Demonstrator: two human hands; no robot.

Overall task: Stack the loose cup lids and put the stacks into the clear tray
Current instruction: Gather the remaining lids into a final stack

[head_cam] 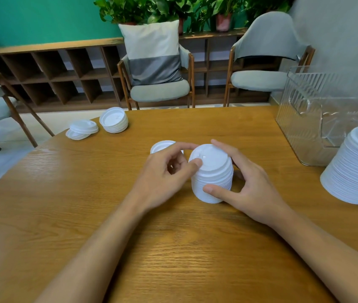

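Three lid stacks stand on the tabletop (64, 193): a middle stack (211, 178), a big right stack (357, 169) and a short far stack (114, 123). Two loose lids (82, 129) overlap, and one more lid (162, 146) is partly hidden. There is one clear tray (304, 119), three chairs (160, 90) and one cushion (154, 53).

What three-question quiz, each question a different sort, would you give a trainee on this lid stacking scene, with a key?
1. True or false: the tall stack stands inside the clear tray.
2. Which hand has its thumb low on the side of the middle stack? A. left hand B. right hand
3. Fill in: the loose lid lies just behind the ____ hand.
Key: 1 false, it stands on the table, outside the tray. 2 B. 3 left.
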